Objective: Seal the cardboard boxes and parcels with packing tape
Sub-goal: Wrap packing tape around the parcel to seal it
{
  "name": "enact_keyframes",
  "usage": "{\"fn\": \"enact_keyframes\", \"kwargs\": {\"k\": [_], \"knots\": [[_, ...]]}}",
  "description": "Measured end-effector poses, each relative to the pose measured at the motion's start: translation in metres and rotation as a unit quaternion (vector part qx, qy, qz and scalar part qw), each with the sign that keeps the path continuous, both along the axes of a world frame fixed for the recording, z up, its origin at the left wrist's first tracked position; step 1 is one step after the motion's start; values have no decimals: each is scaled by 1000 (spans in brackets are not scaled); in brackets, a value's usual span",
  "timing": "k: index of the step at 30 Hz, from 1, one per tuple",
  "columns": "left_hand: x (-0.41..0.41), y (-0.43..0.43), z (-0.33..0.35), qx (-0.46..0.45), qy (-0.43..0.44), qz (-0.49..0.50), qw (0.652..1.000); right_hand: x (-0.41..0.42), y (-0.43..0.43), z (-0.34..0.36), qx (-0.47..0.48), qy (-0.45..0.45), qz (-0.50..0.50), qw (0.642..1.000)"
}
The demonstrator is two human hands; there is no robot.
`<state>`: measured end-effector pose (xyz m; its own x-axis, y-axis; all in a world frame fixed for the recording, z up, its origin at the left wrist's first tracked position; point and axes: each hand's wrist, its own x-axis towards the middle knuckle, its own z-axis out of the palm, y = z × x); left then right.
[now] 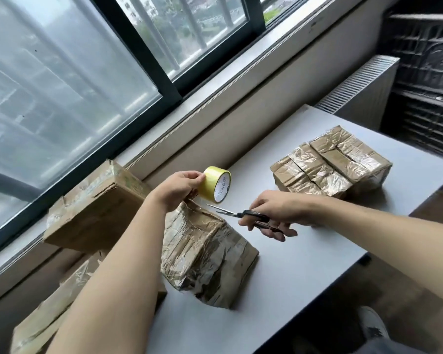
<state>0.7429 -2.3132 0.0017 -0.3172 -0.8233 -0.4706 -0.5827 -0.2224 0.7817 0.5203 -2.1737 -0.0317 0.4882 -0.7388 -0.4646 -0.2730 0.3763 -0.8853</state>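
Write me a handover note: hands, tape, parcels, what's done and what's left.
Left hand holds the tape roll just above the middle parcel.
Right hand grips the scissors, blades aimed toward the roll.
Done: middle parcel and far boxes look heavily taped.
To do: probably cut the tape and press it down; then check the box at the windowsill.
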Motion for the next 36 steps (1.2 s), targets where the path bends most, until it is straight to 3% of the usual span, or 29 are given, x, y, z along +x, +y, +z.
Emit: {"fn": "enact_keyframes", "kwargs": {"k": [5,26,31,36], "knots": [[-2,3,3,1,-16,20,1000,8,-13,-4,-3,33,-4,999],[-1,-12,-2,-1,-25,19,1000,43,-38,-24,4,-16,-40,999],[2,-14,-8,13,8,37,999,40,-40,-24,-7,-22,-41,999],[-7,-14,-11,21,107,110,988,50,-36,-29,27,-70,-55,996]]}}
